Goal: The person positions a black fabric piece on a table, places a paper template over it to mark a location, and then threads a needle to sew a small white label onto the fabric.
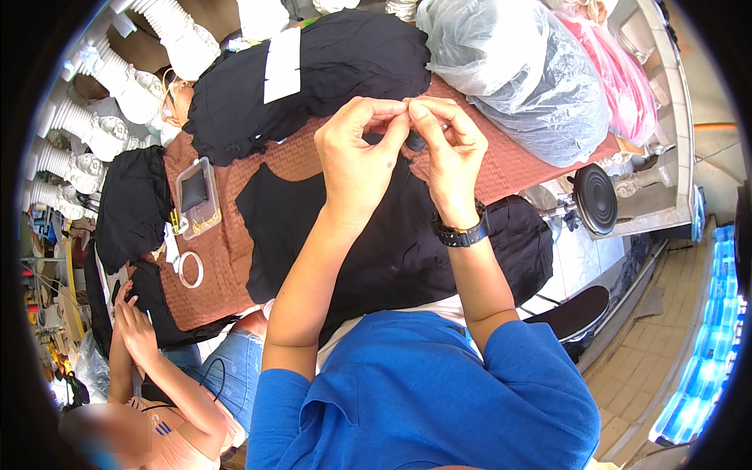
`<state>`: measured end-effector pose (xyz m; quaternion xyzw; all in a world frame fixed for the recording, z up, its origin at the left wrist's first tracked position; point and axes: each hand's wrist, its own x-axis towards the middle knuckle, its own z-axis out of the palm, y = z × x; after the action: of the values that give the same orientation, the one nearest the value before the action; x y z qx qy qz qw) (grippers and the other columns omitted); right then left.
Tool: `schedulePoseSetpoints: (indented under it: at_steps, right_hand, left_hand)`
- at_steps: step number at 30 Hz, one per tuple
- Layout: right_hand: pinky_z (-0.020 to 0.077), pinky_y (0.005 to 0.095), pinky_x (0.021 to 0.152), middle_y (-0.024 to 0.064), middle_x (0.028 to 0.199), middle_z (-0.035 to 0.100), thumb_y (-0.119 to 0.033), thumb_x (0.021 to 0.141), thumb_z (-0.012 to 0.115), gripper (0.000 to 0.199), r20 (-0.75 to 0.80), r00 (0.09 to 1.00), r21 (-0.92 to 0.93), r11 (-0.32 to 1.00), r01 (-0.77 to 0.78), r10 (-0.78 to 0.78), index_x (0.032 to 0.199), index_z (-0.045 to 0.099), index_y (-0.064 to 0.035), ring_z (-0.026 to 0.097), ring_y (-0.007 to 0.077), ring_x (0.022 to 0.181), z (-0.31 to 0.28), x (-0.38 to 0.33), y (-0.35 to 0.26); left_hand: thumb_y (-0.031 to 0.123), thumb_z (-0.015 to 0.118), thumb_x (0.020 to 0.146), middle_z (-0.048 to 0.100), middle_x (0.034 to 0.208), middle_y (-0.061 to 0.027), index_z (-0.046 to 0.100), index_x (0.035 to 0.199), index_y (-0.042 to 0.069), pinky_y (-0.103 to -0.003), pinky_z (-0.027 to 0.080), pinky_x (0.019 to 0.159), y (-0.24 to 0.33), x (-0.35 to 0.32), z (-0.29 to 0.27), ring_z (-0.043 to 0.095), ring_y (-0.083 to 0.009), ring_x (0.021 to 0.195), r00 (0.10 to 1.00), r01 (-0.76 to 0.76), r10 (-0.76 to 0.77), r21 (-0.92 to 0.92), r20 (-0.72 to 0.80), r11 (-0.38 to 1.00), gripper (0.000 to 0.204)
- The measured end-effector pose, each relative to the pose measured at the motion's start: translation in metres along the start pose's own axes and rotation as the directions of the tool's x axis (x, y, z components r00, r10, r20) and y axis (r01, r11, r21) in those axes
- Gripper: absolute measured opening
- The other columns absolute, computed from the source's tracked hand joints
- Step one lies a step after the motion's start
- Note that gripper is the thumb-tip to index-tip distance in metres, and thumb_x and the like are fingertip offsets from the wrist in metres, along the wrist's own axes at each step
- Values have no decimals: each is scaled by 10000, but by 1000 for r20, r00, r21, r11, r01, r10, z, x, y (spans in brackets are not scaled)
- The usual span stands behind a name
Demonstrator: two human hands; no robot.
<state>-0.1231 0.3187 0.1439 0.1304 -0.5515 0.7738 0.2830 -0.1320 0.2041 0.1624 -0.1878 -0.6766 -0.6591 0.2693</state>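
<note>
Both my hands are raised over the table with their fingertips meeting. My left hand [362, 149] is closed in a pinch of thumb and forefinger. Touching it, my right hand [448, 153] pinches too, with a black watch on the wrist below. Whatever sits between the fingertips is too small to make out. Beneath my hands and forearms, a black cloth piece [286, 223] spreads over the table and down across my lap. Just beyond them lies a large bundle of black fabric [356, 59] with a white card [282, 66] on top.
The table has a brown textured cover [223, 274]. On its left are a clear plastic box [198, 196] and a white ring [190, 269]. A bulky clear plastic bag [517, 78] fills the far right. At the lower left a co-worker sits, hands [133, 325] near black cloth.
</note>
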Motion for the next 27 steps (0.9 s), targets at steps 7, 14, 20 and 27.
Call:
schedulePoseSetpoints:
  at_steps: [7,14,20,27]
  right_hand:
    - [532,256,819,97,1031,722,40,912,713,136,4,1000,48,998,-31,31,1040,753,18,669,124,906,-3,0,2]
    - [531,242,802,95,1029,719,44,915,711,142,0,999,71,997,-40,40,1048,755,21,670,116,898,-4,-1,5]
    - [587,277,836,109,1046,725,13,938,701,123,-15,998,119,991,-61,63,1053,745,21,700,144,926,-3,-2,3]
    - [605,312,866,123,1069,727,-4,950,693,119,-14,999,190,981,-48,51,1057,733,26,710,169,964,-3,-4,5]
  left_hand:
    - [-47,767,827,713,796,-80,728,892,-13,-263,558,638,4,0,1,705,-143,689,996,-92,92,98,7,991,83]
    - [-32,769,831,696,791,-82,709,885,-9,-280,560,634,8,0,0,706,-171,695,986,-164,160,184,35,969,84]
    - [-40,768,829,700,797,-85,712,887,-12,-280,562,633,6,-1,1,708,-167,696,985,-171,170,180,23,969,85]
    - [-49,764,831,713,808,-85,728,905,-15,-264,565,634,3,1,2,713,-151,693,989,-147,148,112,3,983,89]
